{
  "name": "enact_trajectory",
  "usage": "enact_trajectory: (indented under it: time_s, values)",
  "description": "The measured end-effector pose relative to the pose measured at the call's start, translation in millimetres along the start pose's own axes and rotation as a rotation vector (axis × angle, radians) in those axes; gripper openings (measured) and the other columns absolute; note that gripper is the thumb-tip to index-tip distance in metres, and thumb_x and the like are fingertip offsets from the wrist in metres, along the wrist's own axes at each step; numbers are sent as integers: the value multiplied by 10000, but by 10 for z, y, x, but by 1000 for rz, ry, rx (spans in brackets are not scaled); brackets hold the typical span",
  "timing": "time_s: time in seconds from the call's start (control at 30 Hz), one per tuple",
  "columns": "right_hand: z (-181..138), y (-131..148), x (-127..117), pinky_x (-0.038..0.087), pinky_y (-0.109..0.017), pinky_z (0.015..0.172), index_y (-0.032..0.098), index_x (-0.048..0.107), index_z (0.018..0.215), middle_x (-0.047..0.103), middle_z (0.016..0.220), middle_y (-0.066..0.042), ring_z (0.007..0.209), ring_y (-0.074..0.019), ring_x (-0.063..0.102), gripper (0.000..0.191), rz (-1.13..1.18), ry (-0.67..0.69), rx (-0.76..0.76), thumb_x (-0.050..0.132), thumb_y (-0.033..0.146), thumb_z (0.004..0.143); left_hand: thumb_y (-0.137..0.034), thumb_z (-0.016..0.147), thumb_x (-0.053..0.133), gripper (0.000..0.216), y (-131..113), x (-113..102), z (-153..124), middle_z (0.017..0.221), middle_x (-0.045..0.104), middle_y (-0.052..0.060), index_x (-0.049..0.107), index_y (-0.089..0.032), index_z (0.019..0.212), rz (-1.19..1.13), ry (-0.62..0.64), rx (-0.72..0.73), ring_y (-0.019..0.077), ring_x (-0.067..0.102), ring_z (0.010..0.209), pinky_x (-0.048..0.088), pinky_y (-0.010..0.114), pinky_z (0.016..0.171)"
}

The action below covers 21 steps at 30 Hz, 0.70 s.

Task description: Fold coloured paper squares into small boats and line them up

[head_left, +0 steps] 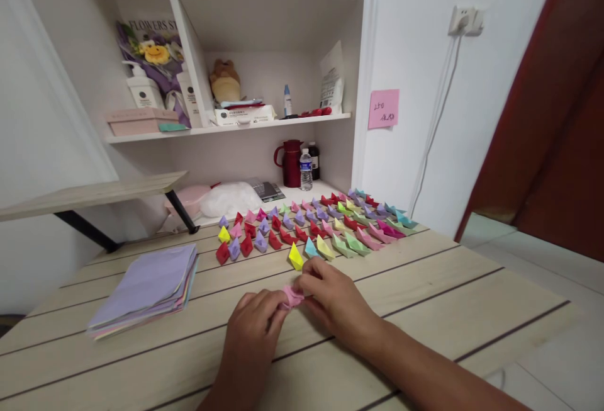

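A small folded piece of pink paper (293, 297) is pinched between my two hands, just above the wooden table (406, 298). My left hand (255, 323) grips its left end with thumb and forefinger. At the right end, the fingers of my right hand (333, 298) are closed on the same paper and partly cover it. Just beyond my hands stand several rows of folded paper boats, the nearest being a yellow boat (296, 257), a blue boat (311, 248) and a pale yellow boat (324, 248).
To the left lies a stack of coloured paper sheets (146, 282), purple on top. A raised wooden shelf (94, 194) on black legs stands behind it. At the back are a red jug (291, 164), a water bottle (306, 170) and a white plastic bag (231, 199).
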State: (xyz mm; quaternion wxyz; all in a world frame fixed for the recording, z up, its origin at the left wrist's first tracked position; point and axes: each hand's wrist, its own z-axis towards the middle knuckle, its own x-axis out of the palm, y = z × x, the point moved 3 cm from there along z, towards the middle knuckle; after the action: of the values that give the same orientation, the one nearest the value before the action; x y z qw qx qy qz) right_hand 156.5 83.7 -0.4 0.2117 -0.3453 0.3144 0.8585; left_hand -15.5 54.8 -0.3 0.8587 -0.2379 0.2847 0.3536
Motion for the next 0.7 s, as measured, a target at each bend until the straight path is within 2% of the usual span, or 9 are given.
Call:
enact_trajectory:
  time_s: [0.17,0.27,0.33,0.37,0.7]
  values:
    - [6,-47,-10,458,-273,692,231,553,1027,566,1026,-29,749,-157,563,358,-2,5,59,596,9,750,-133,852,574,126,28,4,8,745,707,-37,632,-244,852,39,3,1,149,640,667,476,270,647]
    - [8,-26,-41,496,-307,837,242,526,1093,533,1191,-69,991,-196,595,440,108,-25,-6,627,4,737,-128,850,572,135,50,7,8,774,720,-28,640,-244,868,64,4,-14,157,643,687,480,282,655]
    - [6,7,-64,468,-354,958,240,556,1042,484,1288,-92,1164,-230,538,394,191,-39,-82,632,-7,744,-123,853,566,146,49,8,6,777,724,-25,644,-245,866,76,14,-18,162,647,697,478,288,659]
    - [4,22,-70,455,-371,988,235,573,1005,468,1315,-98,1190,-235,524,357,218,-38,-110,626,-13,754,-118,854,564,153,42,7,6,778,726,-24,647,-246,867,80,22,-15,163,650,703,477,290,663]
    - [17,77,-38,479,-349,892,229,628,888,490,1288,-74,1059,-212,557,192,139,24,-152,624,48,825,-75,870,555,195,-36,10,-1,836,740,-28,647,-247,885,96,102,37,160,651,727,459,315,722]
